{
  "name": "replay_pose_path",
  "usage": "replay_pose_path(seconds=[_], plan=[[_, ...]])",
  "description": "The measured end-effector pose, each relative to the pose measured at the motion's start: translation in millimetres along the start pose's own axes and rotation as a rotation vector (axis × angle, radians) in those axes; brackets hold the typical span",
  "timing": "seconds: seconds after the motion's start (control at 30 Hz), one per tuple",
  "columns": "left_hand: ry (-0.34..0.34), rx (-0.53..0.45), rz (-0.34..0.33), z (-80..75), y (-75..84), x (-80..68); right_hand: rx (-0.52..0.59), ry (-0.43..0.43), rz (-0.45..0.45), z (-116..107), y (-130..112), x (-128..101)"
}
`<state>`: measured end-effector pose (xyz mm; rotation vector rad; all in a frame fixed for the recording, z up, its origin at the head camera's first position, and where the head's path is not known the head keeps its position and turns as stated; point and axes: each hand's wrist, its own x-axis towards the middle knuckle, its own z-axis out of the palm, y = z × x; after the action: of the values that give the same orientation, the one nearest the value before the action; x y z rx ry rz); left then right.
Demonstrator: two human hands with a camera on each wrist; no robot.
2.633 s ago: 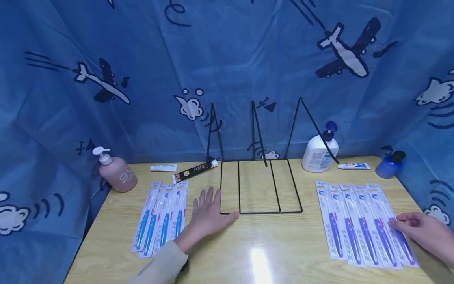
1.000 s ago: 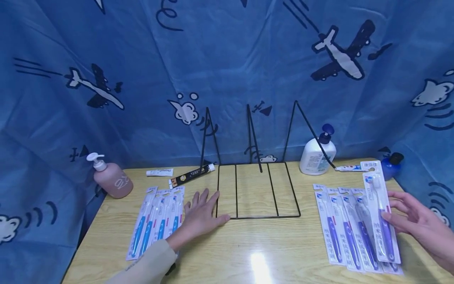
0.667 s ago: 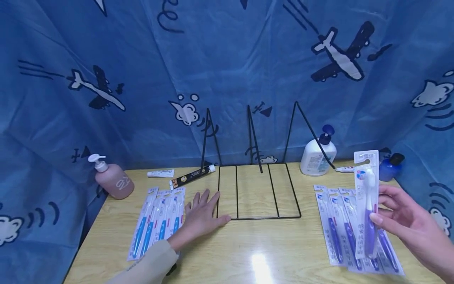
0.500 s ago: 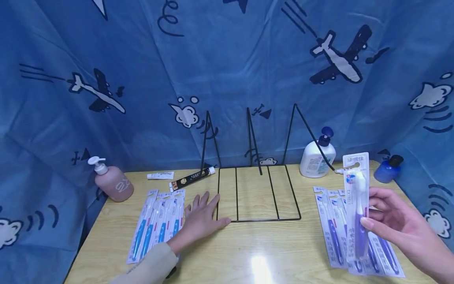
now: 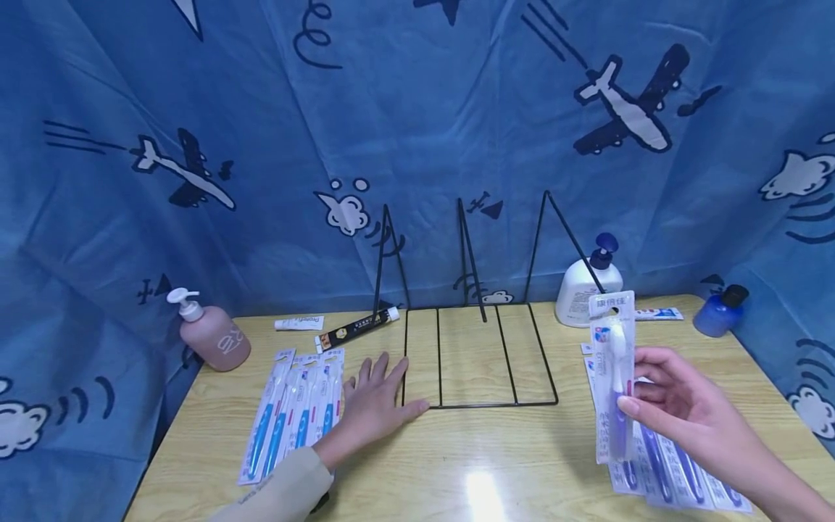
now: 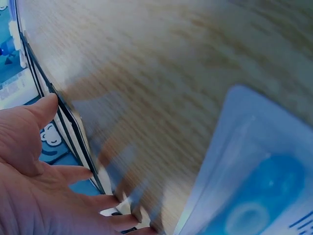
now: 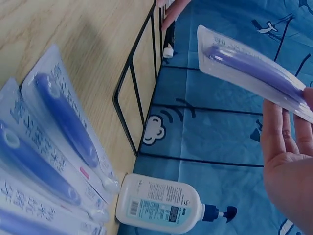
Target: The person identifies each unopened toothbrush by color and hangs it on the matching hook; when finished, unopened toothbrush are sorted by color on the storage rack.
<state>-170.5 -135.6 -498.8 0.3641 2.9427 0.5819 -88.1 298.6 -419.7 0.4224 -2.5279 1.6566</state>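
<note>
A packaged purple toothbrush [image 5: 613,384] is pinched upright between thumb and fingers of my right hand [image 5: 678,406], raised above the table. Below it, several more purple toothbrushes [image 5: 659,471] in blister packs lie fanned out, partly hidden by the hand. In the right wrist view the held toothbrush [image 7: 254,68] points away from the hand. My left hand [image 5: 372,406] lies with fingers spread at the left side of the black wire rack [image 5: 479,404]. Left of that hand, several packaged blue toothbrushes [image 5: 300,413] lie side by side, partly behind the forearm.
Along the back stand a pink pump bottle [image 5: 215,333], a white pump bottle [image 5: 583,293] and a small blue bottle [image 5: 717,312]. A small white tube [image 5: 298,323], a black tube [image 5: 355,330] and another tube [image 5: 659,314] lie nearby. Wire prongs rise from the rack against the blue curtain [image 5: 417,130].
My right hand took the rightmost purple toothbrush from the row, lifted it and carried it left over the others. My left hand has stayed by the rack.
</note>
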Motion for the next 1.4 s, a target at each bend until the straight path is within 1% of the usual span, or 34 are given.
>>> replay_pose_path(seconds=[0.13, 0.2, 0.5, 0.6, 0.67, 0.83, 0.9, 0.97, 1.13, 1.3, 1.4], plan=[[-0.011, 0.002, -0.007, -2.1, 2.0, 0.6, -0.014, 0.027, 0.039, 4.5, 0.4, -0.2], [-0.014, 0.001, -0.006, -3.1, 2.8, 0.5, -0.019, 0.034, 0.043, 6.1, 0.9, -1.5], [-0.019, 0.021, -0.017, -6.0, 3.5, 0.0, 0.006, 0.021, 0.031, 9.8, 3.8, -1.3], [-0.015, 0.016, -0.013, -6.9, 3.6, -0.2, 0.024, 0.015, 0.034, 10.8, 5.7, 3.5], [-0.017, 0.017, -0.014, -7.4, 3.6, -0.5, 0.064, 0.009, 0.022, 11.2, 7.5, 9.3], [-0.011, 0.023, -0.010, -6.6, 2.6, -0.5, 0.180, -0.006, -0.046, 16.3, 13.2, 33.3], [-0.010, 0.023, -0.009, -6.3, 2.2, -0.4, 0.218, -0.007, -0.053, 19.2, 15.7, 45.8], [-0.012, 0.021, -0.010, -6.4, 2.1, -0.5, 0.205, -0.001, -0.035, 20.9, 17.5, 58.2], [-0.018, 0.013, -0.007, -6.9, 2.7, -0.6, 0.217, 0.028, 0.004, 22.8, 21.2, 90.6], [-0.016, 0.014, -0.007, -5.6, 2.2, 0.5, 0.230, 0.036, 0.004, 24.1, 22.1, 122.4], [-0.013, 0.013, -0.004, -4.1, 0.5, 1.6, 0.213, 0.040, -0.002, 25.8, 23.4, 140.5]])
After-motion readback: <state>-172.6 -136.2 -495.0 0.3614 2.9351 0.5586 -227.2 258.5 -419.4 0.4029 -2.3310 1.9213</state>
